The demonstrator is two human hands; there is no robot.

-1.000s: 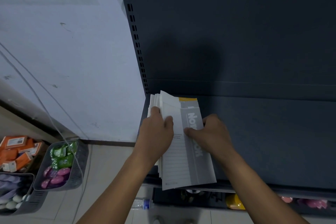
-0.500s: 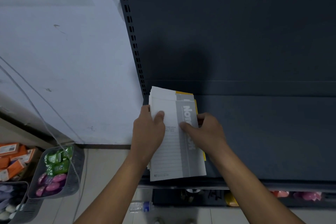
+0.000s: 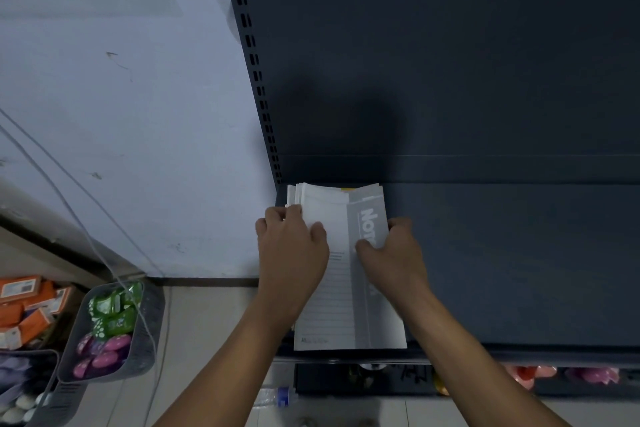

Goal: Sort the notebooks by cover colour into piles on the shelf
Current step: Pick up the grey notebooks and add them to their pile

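**Getting hold of the top notebook**

You are holding the pile of notebooks [image 3: 332,308] at the left end of the shelf [image 3: 519,270], right by the corner. The top notebook [image 3: 367,218] is showing a white and grey cover. Your left hand [image 3: 291,253] is gripping the pile's left edge, with the fingers curled round it and the thumb on top. Your right hand [image 3: 394,253] is pinching the right edge by the grey strip. A bit of yellow cover [image 3: 345,189] is peeking out at the far end.

It looks like the sorting is only starting, since just one pile is lying there. The next move is probably lifting the top one off and laying it on bare shelf to the right, while your left hand is keeping the rest from sliding.
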